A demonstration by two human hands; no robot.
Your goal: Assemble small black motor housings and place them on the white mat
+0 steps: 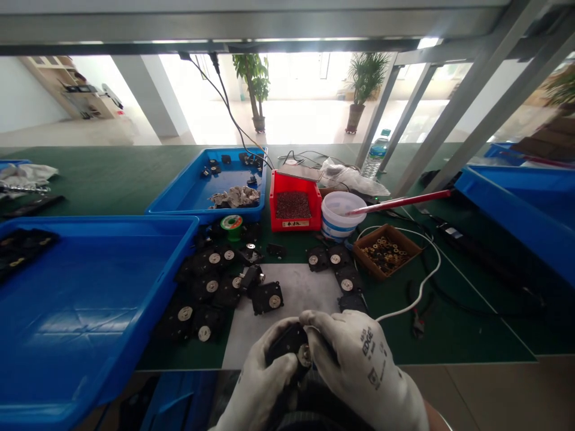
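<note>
Both of my hands wear white gloves and meet low in the view, above the table's front edge. My left hand [272, 368] is closed round a black plastic housing [287, 340] with a silver metal disc on it. The fingers of my right hand [354, 353] are bent and pressed together at the top and right side of that housing. Whether a smaller part sits between these fingertips is hidden. Just beyond the hands, a similar black housing [268, 298] lies on a white sheet [305, 287]. More such housings [204, 287] lie crowded to the left, and several others [347, 280] to the right.
A large blue tray [90, 311] stands at left, a smaller blue tray [179, 185] behind it. Further back are a solder reel [232, 226], a red bin [295, 225] of small parts, a white tub [344, 209] with a red-handled brush and a cardboard box [384, 272] of brass-coloured rings.
</note>
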